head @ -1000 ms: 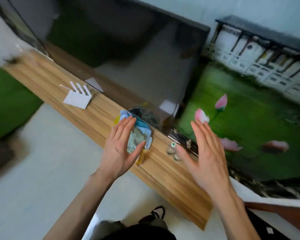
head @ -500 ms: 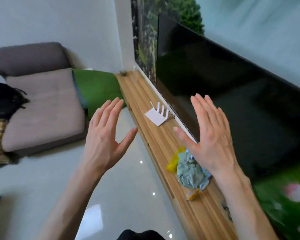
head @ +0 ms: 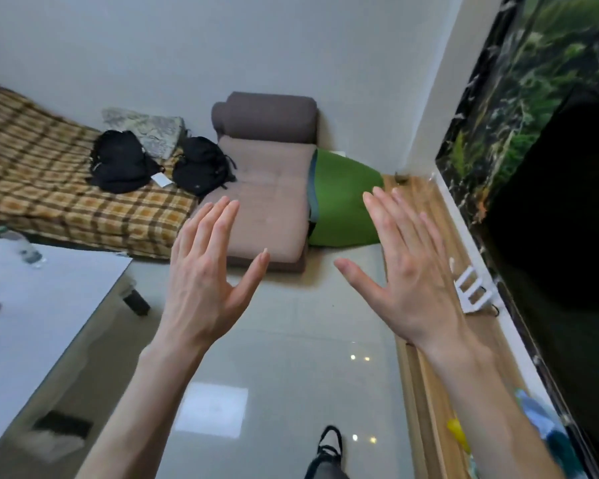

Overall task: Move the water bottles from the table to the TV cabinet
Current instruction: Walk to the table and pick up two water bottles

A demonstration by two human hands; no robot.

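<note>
Both my hands are raised in front of me, empty, fingers spread. My left hand (head: 204, 274) hovers over the grey floor, my right hand (head: 408, 267) near the edge of the wooden TV cabinet (head: 426, 385), which runs along the right under the dark TV (head: 567, 236). A clear water bottle (head: 25, 248) lies blurred at the far corner of the white table (head: 32, 316) on the left. No bottle on the cabinet shows in this view.
A white router (head: 472, 293) and crumpled blue and yellow wrappers (head: 547, 433) sit on the cabinet. Ahead stand a brown chaise (head: 267, 202), a green cushion (head: 343, 205) and a plaid-covered sofa (head: 49, 188) with two black bags (head: 121, 160). Shiny floor lies between table and cabinet.
My view has swung left, away from the cabinet and TV, toward the sofa and the white table. Both hands stayed raised and empty throughout.
</note>
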